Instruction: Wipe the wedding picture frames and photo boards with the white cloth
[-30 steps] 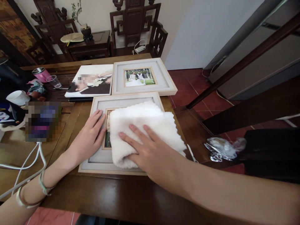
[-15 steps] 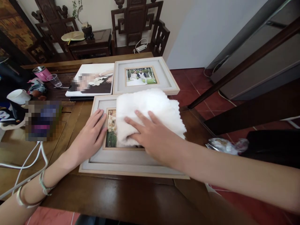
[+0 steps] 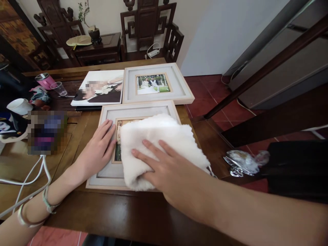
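A picture frame [image 3: 159, 108] with a pale wide border lies flat on the wooden table in front of me. My left hand [image 3: 102, 143] rests on its left side, fingers stretched out. Over the middle and lower right of the frame is a folded, fluffy white cloth [image 3: 159, 130], which hides most of the photo. My right hand [image 3: 166, 167] presses down on this cloth with fingers spread, the thumb tucked at its fold. The cloth's lower edge reaches the frame's bottom border.
Behind lie a second framed photo [image 3: 153, 83] and a white-edged photo panel [image 3: 102, 87]. At left are a pink cup [image 3: 45, 81], a clear plastic cup [image 3: 59, 89], a white mug [image 3: 19, 106] and white cables [image 3: 43, 171]. A plastic bag [image 3: 241, 162] sits at right.
My right hand has slid the white cloth toward me and slightly left, uncovering the frame's upper border. My left hand stays in place on the frame.
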A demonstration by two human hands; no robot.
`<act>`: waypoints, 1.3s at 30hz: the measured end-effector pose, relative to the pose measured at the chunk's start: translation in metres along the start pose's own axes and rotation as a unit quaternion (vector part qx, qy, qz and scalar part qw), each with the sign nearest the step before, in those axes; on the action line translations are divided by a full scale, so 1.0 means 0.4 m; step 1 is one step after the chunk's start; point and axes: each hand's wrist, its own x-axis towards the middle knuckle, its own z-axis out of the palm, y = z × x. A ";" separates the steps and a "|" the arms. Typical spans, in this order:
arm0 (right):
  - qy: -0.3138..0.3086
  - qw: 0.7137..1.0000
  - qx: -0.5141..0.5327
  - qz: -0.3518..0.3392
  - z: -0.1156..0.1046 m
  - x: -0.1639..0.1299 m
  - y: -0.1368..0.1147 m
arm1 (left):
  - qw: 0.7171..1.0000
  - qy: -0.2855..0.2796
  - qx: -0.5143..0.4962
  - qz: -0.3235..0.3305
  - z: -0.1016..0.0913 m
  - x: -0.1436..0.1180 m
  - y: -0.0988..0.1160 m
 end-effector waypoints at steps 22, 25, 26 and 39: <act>0.059 0.997 -0.049 0.024 0.035 0.037 0.024 | 1.000 0.001 -0.002 0.004 0.000 -0.001 -0.003; 0.118 0.992 -0.042 0.002 0.065 0.024 -0.002 | 1.000 0.002 0.002 0.004 0.000 -0.001 -0.002; 0.129 0.991 -0.042 0.000 0.069 0.021 -0.006 | 1.000 0.003 0.003 0.004 0.000 -0.002 -0.002; 0.053 0.995 -0.070 0.043 0.012 0.055 0.057 | 1.000 0.008 -0.002 0.006 0.002 -0.005 -0.006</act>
